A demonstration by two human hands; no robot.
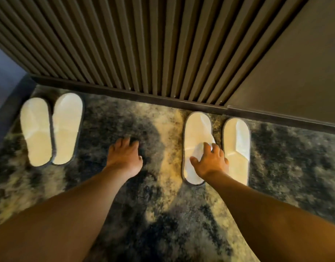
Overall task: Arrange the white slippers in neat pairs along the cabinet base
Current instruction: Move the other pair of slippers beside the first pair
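Two pairs of white slippers with grey edging lie on the carpet, toes toward the cabinet base (pixel 136 94). The left pair (pixel 51 129) sits side by side near the left wall, touching each other. On the right, one slipper (pixel 197 133) lies under my right hand (pixel 210 160), whose fingers rest spread on its open heel end. Its partner (pixel 236 146) lies just right of it with a narrow gap between them. My left hand (pixel 125 157) hovers over the bare carpet between the pairs, fingers apart and holding nothing.
A ribbed dark wooden cabinet front (pixel 144 44) rises above the base, with a plain panel (pixel 295 72) to its right. A grey wall (pixel 3 72) closes the left side. Mottled dark and cream shaggy carpet (pixel 162 214) covers the floor.
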